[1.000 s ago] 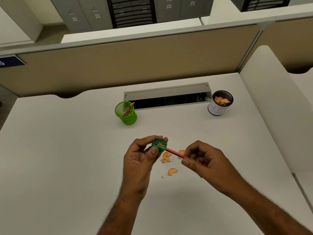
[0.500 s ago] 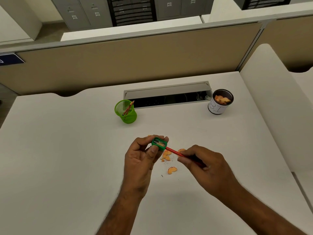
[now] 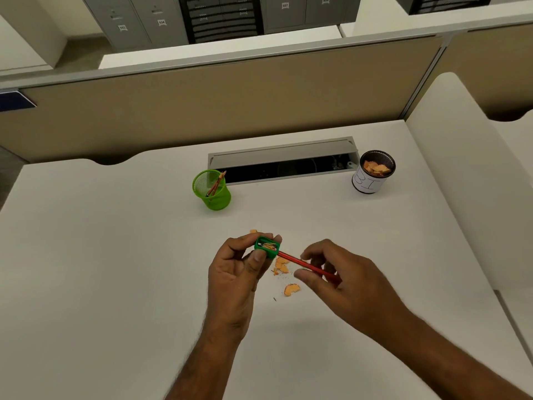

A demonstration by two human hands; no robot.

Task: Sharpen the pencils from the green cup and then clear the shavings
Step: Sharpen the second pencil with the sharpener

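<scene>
Since a second ago little has shifted: the right hand (image 3: 343, 278) has loosened and re-set its fingers along the slim red wooden pencil (image 3: 305, 262), as if partway through a twist, while the left hand (image 3: 239, 272) has kept the small green plastic sharpener (image 3: 267, 246) in the same spot above the desk (image 3: 101, 255). The left grip is clenched round the sharpener, pinching it between thumb and fingertips; the right grip holds the pencil shaft lightly between thumb and forefinger, the other fingers spread. The pencil's tip sits inside the sharpener and its shaft slants down toward the right hand. Under and just beside the hands lie a few curled orange wood shavings (image 3: 291, 289) on the white desk, with one more scrap peeking out beyond the left fingers. Farther back stands the green mesh cup (image 3: 212, 192), with at least two pencils leaning inside it; whether those are already sharpened cannot be told from this view. Well apart to the right stands a dark mesh cup wrapped in white paper (image 3: 373, 173), already holding orange shavings. By my judgement the task is in its middle: sharpening is under way on this pencil, some pencils in the green cup may yet need a turn, and the loose shavings on the desk are not yet cleared, most likely into that paper-wrapped cup.
</scene>
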